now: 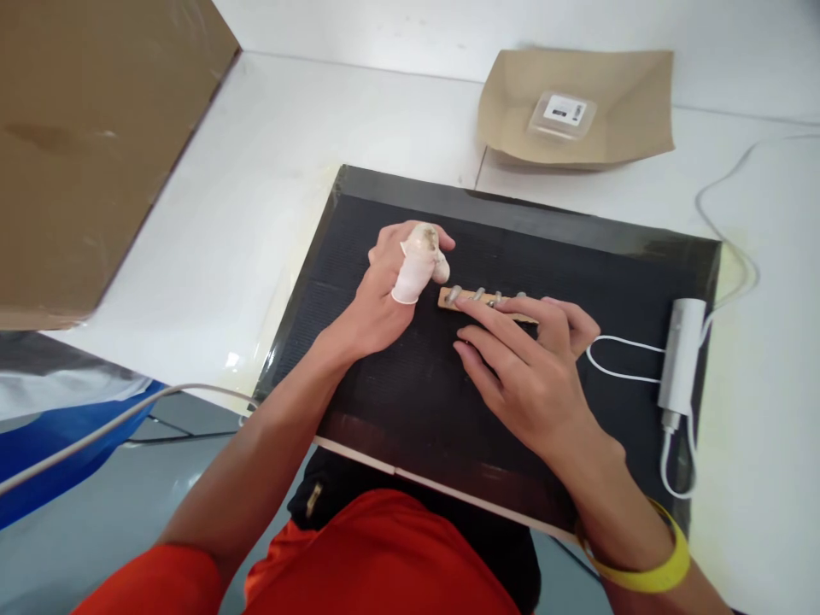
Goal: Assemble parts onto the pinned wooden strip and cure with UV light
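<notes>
My left hand (pixel 390 278) is raised over the upper left part of the black mat (pixel 397 393). Its fingers are curled, and white finger cots (pixel 416 265) with dark smudges cover the thumb and a fingertip, which press together. Whatever lies between them is hidden. To the right lies a narrow light wooden strip (pixel 443 298) bearing several greyish, ring-like pieces (pixel 477 294). My right hand (pixel 531 367) reaches in from the lower right with fingers apart; two fingertips rest on the strip and partly cover it. The thumb and a neighbouring finger hover just below it.
A white bar-shaped device (pixel 682 359) with looped white cords lies on the mat's right side. Behind the mat, a brown paper tray (pixel 618 102) holds a clear labelled plastic box (pixel 564 116). A large brown board (pixel 96 154) stands at left; a cable (pixel 128 418) crosses the lower left.
</notes>
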